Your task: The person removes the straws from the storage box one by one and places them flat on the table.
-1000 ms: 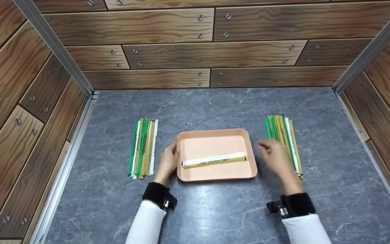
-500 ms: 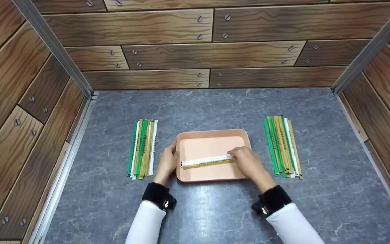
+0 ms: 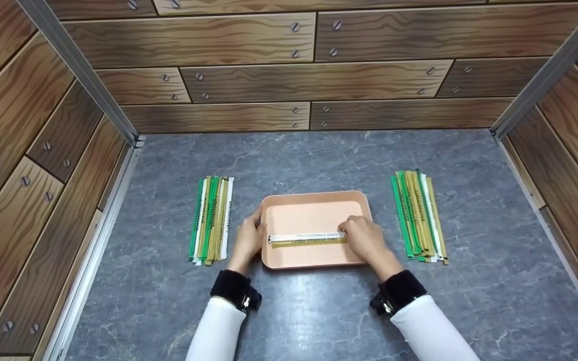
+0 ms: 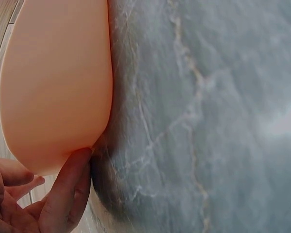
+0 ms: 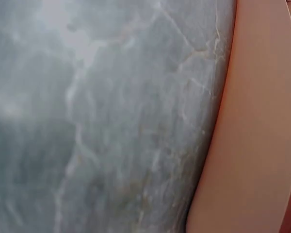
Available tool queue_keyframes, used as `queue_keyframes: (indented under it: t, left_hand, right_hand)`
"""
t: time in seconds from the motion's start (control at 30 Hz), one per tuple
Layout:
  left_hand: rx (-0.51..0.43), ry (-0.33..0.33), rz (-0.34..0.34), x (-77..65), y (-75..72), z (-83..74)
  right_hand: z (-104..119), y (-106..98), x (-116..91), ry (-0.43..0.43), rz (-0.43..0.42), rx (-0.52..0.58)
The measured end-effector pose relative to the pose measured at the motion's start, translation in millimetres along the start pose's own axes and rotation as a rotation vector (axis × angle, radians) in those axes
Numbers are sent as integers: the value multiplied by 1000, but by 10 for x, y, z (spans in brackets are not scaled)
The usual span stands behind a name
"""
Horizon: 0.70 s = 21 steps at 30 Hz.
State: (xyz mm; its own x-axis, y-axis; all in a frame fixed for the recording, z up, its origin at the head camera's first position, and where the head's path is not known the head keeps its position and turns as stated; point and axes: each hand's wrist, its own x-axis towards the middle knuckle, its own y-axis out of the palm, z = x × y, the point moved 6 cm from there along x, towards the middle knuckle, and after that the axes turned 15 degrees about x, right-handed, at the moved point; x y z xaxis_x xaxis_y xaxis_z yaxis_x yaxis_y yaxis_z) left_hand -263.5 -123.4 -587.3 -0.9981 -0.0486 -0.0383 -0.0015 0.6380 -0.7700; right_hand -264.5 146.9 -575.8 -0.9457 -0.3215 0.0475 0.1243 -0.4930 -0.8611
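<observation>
A shallow peach-coloured tray (image 3: 314, 213) sits in the middle of the table. My left hand (image 3: 250, 238) holds its left side; in the left wrist view, fingers (image 4: 70, 187) press the outer corner while the thumb is by the rim. Inside lie a white stick packet (image 3: 304, 237) and a gold stick packet (image 3: 309, 242), side by side along the tray. Over their right ends is my right hand (image 3: 364, 240), its curled fingers pinching there; the exact contact is hidden. The right wrist view shows mainly the tray's outer wall (image 5: 252, 116).
On the left lies a bundle of green, white and gold stick packets (image 3: 212, 220). A similar bundle (image 3: 419, 215) lies on the right. The grey marbled table (image 3: 309, 316) is bounded by wood-patterned walls (image 3: 314, 80) at the back and sides.
My right hand has come left from the right bundle into the tray. The two packets, slanted before, now lie straighter along the tray. The left hand stays on the tray's side.
</observation>
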Motion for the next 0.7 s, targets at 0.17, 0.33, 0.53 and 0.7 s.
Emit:
queue_keyframes:
  t: [0.17, 0.33, 0.53, 0.7]
  left_hand:
    - [29, 40, -36, -10, -33, -27]
    - [31, 15, -9, 6, -2, -3]
    - [40, 18, -9, 9, 3, 5]
    - [34, 24, -17, -6, -23, -14]
  right_hand:
    - [18, 1, 11, -23, 22, -18]
    - [10, -15, -12, -23, -3, -26]
    - [9, -133, -76, -21, -111, 88]
    - [3, -355, -151, -45, -277, 224]
